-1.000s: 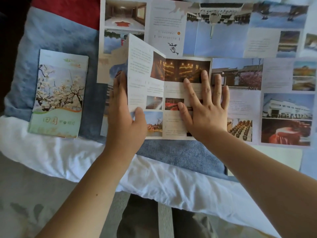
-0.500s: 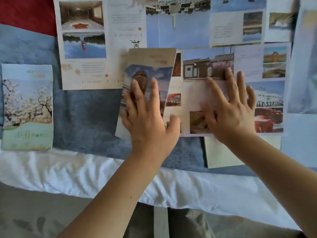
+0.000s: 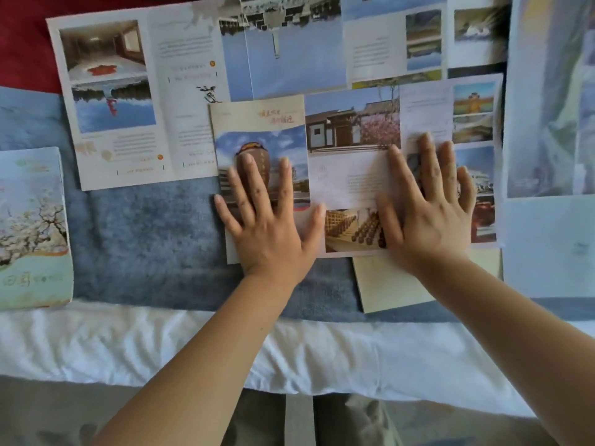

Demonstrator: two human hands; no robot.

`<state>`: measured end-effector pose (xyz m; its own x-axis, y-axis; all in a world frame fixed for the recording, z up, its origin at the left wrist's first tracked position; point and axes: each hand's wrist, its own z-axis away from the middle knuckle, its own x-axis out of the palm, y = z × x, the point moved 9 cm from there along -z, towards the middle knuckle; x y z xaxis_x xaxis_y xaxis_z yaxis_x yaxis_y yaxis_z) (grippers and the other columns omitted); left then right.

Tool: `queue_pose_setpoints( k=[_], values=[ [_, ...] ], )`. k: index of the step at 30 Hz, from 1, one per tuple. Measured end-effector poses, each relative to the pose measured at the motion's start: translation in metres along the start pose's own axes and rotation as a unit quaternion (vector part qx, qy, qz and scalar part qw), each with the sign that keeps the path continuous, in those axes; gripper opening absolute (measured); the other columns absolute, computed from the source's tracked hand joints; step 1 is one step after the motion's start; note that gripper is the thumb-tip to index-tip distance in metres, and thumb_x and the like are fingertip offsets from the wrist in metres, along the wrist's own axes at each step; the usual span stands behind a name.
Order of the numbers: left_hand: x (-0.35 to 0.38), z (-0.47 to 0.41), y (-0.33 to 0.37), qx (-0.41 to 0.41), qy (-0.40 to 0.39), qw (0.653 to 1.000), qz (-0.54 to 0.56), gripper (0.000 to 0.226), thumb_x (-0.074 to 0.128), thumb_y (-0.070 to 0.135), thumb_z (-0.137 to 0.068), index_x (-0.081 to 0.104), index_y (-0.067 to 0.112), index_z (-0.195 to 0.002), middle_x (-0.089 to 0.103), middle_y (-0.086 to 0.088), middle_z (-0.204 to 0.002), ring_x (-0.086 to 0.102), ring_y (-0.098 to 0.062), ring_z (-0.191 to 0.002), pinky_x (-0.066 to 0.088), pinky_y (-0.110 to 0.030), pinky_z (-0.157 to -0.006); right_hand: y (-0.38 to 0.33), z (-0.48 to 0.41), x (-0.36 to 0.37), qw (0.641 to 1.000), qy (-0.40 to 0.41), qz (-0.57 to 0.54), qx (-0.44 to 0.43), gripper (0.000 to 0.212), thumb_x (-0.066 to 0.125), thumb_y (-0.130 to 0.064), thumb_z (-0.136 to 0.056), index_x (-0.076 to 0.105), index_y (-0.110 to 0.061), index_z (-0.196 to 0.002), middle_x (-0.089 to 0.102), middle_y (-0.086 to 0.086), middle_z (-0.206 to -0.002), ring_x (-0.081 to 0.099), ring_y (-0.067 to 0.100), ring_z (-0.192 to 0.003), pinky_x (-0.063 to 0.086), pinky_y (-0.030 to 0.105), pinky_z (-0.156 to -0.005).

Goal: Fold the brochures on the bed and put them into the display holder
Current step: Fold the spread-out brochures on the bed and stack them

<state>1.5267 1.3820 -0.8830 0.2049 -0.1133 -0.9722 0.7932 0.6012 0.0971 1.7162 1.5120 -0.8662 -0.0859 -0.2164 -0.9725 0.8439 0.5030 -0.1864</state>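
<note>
— Brochure [image 3: 354,185] in front of you: where does it lie?
— On the blue blanket [image 3: 145,239], straight ahead of you. Its far edge overlaps the big unfolded brochure [image 3: 145,101] beyond it. Its left cover panel [image 3: 260,123], the one picturing a jar-shaped building, lies turned over flat onto the inner pages.
— And your left hand [image 3: 270,230]?
— Flat on that cover panel, fingers straight and spread, thumb out to the right. It presses down and grips nothing.
— Your right hand [image 3: 428,214]?
— Much the same: palm down on the right-hand pages, fingers straight and slightly fanned. It holds nothing and only presses the paper.
— What else is around you?
— A folded brochure [image 3: 32,226] with white blossom on its cover lies well to your left on the blanket. A cream sheet [image 3: 386,284] pokes out from under the near edge, just this side of your right hand. Pale sheets [image 3: 547,246] lie at your far right, too blurred to identify, perhaps more brochures. A white sheet [image 3: 161,342] runs along the side nearest you, and red fabric [image 3: 22,43] shows in the far left corner.
</note>
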Motion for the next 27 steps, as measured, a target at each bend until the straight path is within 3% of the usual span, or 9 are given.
queue_pose_setpoints(
  k=[8,13,18,23,27],
  values=[
    [-0.004,0.001,-0.022,0.016,0.026,0.999,-0.017,0.081,0.021,0.075,-0.097,0.011,0.032,-0.164,0.002,-0.014,-0.172,-0.001,-0.041,-0.157,0.004,-0.067,-0.122,-0.023,0.007,0.005,1.0,-0.021,0.008,0.002,0.069,0.022,-0.06,-0.106,0.003,-0.033,-0.166,-0.007,0.008,-0.174,-0.009,0.031,-0.16,0.001,0.052,-0.128],
    [-0.011,0.009,-0.082,0.025,0.035,0.998,-0.045,0.081,0.022,0.074,-0.097,0.008,0.033,-0.164,-0.001,-0.012,-0.172,-0.004,-0.038,-0.158,0.003,-0.065,-0.123,-0.075,0.016,0.019,0.995,-0.048,0.04,-0.073,0.079,0.025,-0.064,-0.104,0.005,-0.022,-0.167,-0.007,0.017,-0.173,-0.01,0.033,-0.16,-0.001,0.052,-0.129],
    [-0.02,0.018,-0.161,-0.003,0.025,0.998,-0.057,0.08,0.018,0.076,-0.097,0.004,0.035,-0.164,-0.004,-0.008,-0.173,-0.006,-0.035,-0.158,0.002,-0.063,-0.124,-0.133,0.012,0.03,0.983,-0.024,0.045,-0.176,0.081,0.028,-0.072,-0.101,0.015,-0.027,-0.166,-0.003,0.019,-0.172,-0.004,0.036,-0.16,0.0,0.055,-0.128],
    [-0.029,0.033,-0.216,-0.04,0.031,0.999,-0.014,0.081,0.021,0.076,-0.097,0.01,0.033,-0.164,0.0,-0.006,-0.173,-0.002,-0.033,-0.159,0.003,-0.058,-0.126,-0.167,0.008,0.042,0.981,-0.033,0.025,-0.188,0.078,0.023,-0.073,-0.101,0.01,-0.033,-0.166,-0.002,0.021,-0.172,-0.001,0.037,-0.16,0.005,0.054,-0.128],
    [-0.033,0.032,-0.221,-0.044,0.058,0.997,0.027,0.085,0.028,0.075,-0.096,0.022,0.024,-0.164,0.01,-0.008,-0.172,0.006,-0.031,-0.159,0.009,-0.052,-0.126,-0.175,0.008,0.05,0.98,-0.043,0.038,-0.189,0.078,0.021,-0.073,-0.101,0.003,-0.035,-0.166,-0.006,0.019,-0.172,-0.005,0.036,-0.16,0.002,0.054,-0.128]
  ],
)
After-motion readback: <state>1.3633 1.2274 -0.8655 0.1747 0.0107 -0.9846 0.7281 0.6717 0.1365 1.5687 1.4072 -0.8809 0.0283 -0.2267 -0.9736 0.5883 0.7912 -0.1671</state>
